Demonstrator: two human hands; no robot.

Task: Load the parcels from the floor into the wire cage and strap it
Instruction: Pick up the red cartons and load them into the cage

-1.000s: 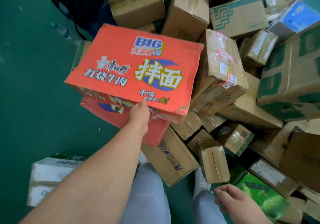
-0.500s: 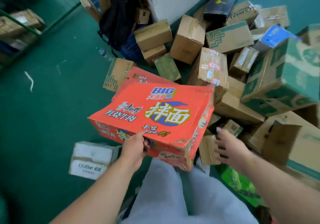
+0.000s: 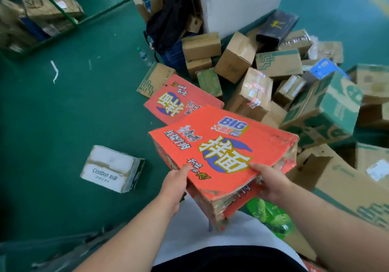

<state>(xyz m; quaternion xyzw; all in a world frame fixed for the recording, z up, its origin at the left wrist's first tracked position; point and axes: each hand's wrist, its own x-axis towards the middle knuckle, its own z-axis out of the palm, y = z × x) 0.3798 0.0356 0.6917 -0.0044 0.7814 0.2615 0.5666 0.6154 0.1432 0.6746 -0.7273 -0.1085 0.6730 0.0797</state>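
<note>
While the wire cage [image 3: 45, 39] is standing at far left with boxes inside, a white carton [image 3: 109, 167] is lying alone on the green floor [image 3: 63, 124]. The left hand [image 3: 175, 184] is gripping the red carton [image 3: 223, 155] at its near edge, thumb on top; the right hand [image 3: 271, 184] is gripping likewise, holding it clear of the floor beside the parcel pile [image 3: 237, 57].

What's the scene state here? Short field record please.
held item: red noodle box, raised above the floor, tilted
left hand: grips the box's near left edge
right hand: grips its near right edge, thumb on top
wire cage: far upper left, boxes already inside
floor pile: many cardboard parcels, right side
loose nearby: second red box on the floor beyond; white Cestbon box to the left
</note>
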